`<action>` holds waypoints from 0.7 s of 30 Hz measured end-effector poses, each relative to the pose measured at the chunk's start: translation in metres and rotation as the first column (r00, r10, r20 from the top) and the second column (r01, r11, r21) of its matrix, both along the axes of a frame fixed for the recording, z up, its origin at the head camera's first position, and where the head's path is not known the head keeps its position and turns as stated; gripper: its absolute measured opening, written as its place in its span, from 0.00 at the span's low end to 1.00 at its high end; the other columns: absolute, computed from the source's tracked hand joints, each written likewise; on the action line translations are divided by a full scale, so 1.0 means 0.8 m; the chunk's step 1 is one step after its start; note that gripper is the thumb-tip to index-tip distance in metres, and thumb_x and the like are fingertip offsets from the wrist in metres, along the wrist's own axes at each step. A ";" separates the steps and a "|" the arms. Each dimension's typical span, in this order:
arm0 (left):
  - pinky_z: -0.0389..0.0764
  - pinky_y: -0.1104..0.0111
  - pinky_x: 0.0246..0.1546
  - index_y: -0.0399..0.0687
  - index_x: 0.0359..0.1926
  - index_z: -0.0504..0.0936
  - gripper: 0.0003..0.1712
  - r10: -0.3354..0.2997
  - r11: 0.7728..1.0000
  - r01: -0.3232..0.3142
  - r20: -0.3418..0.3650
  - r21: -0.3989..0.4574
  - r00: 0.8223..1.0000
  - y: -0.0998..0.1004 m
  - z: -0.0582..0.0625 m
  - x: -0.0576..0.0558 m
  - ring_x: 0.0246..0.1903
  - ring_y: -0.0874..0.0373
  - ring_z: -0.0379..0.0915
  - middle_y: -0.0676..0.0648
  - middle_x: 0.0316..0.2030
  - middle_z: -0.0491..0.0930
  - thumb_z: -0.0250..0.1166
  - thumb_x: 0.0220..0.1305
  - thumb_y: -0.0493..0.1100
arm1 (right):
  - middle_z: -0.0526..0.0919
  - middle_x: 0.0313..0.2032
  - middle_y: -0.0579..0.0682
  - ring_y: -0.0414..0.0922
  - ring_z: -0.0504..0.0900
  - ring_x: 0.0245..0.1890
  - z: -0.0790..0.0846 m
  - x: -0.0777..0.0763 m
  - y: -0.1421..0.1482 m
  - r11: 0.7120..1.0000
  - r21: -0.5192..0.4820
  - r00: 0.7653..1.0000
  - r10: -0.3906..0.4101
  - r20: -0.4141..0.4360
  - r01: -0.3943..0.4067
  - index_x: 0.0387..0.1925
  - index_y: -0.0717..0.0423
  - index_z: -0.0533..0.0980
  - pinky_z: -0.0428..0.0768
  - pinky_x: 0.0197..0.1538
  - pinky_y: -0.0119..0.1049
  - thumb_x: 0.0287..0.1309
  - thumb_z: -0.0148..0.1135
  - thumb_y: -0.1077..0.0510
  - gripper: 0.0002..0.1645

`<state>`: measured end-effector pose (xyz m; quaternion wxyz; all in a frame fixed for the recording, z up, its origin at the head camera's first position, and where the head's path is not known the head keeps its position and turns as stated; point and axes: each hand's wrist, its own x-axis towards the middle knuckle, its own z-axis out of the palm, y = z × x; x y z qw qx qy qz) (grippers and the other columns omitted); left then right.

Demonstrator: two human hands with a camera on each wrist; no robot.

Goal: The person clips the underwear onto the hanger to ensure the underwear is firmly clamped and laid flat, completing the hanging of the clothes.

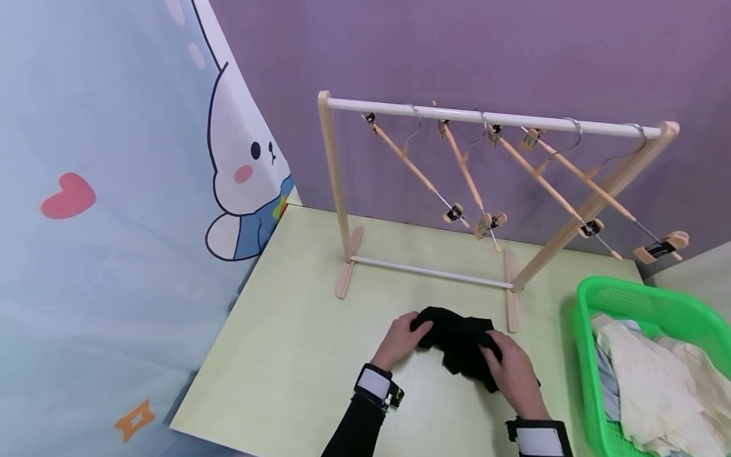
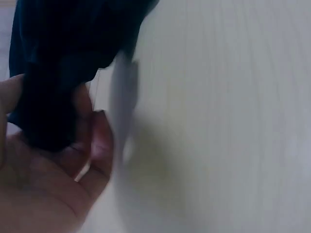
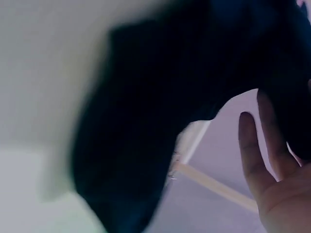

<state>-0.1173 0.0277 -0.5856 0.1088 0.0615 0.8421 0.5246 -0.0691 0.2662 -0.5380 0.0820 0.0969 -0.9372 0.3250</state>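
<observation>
A crumpled black cloth garment [image 1: 459, 339] is held between both hands over the pale table, in front of the rack. My left hand [image 1: 400, 341] pinches its left end between thumb and fingers. At the other end, my right hand [image 1: 513, 371] grips the fabric, thumb on the near side. In the left wrist view the dark cloth [image 2: 53, 97] lies between thumb and curled fingers. The right wrist view has the cloth [image 3: 146, 111] hanging down, with two fingers of that hand stretched out beside it. What kind of garment it is cannot be told.
Behind the cloth stands a wooden rack with a white rail [image 1: 377, 106]; several clip hangers [image 1: 411, 162] hang from it. A green basket [image 1: 588, 381] of light-coloured clothes [image 1: 645, 381] sits at the right. A blue cartoon-printed sheet [image 1: 114, 285] borders the table [image 1: 285, 355] on the left.
</observation>
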 end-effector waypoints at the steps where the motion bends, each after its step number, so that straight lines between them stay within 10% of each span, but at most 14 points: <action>1: 0.78 0.64 0.48 0.46 0.53 0.79 0.24 0.001 0.998 -0.003 -0.028 -0.061 1.000 0.001 0.004 0.002 0.46 0.58 0.79 0.49 0.45 0.83 0.57 0.72 0.59 | 0.85 0.42 0.59 0.60 0.83 0.47 0.003 0.000 -0.002 1.000 -0.004 1.000 0.000 -0.017 0.000 0.43 0.61 0.79 0.78 0.49 0.58 0.56 0.68 0.70 0.12; 4: 0.74 0.60 0.59 0.44 0.64 0.72 0.27 -0.053 0.967 0.013 -0.152 -0.253 0.987 0.005 0.026 0.009 0.58 0.51 0.74 0.44 0.57 0.77 0.62 0.69 0.50 | 0.85 0.38 0.57 0.56 0.84 0.43 0.013 -0.002 -0.008 1.000 -0.010 0.998 0.012 -0.062 -0.013 0.40 0.59 0.79 0.79 0.46 0.56 0.52 0.70 0.71 0.13; 7: 0.64 0.58 0.69 0.46 0.72 0.63 0.39 -0.213 0.924 0.103 -0.273 -0.367 0.938 0.012 0.054 0.015 0.68 0.50 0.63 0.44 0.68 0.68 0.66 0.62 0.42 | 0.85 0.35 0.54 0.53 0.85 0.38 0.023 -0.005 -0.014 0.999 0.000 0.991 0.036 -0.127 -0.037 0.37 0.59 0.81 0.80 0.42 0.53 0.46 0.74 0.71 0.15; 13: 0.64 0.69 0.68 0.52 0.73 0.64 0.33 -0.475 0.876 0.398 -0.342 -0.272 0.811 0.027 0.094 0.021 0.70 0.60 0.61 0.50 0.71 0.66 0.61 0.70 0.46 | 0.82 0.28 0.44 0.42 0.82 0.31 0.039 -0.011 -0.026 0.996 0.024 0.974 0.093 -0.209 -0.090 0.31 0.56 0.83 0.79 0.38 0.35 0.39 0.78 0.72 0.15; 21: 0.70 0.72 0.62 0.56 0.57 0.84 0.17 -0.372 0.928 0.285 -0.533 -0.241 0.760 0.020 0.094 0.018 0.51 0.74 0.78 0.59 0.50 0.85 0.63 0.69 0.48 | 0.79 0.27 0.38 0.36 0.78 0.31 0.042 -0.011 -0.040 0.991 -0.008 0.972 0.127 -0.198 -0.131 0.27 0.53 0.84 0.72 0.37 0.20 0.39 0.78 0.72 0.14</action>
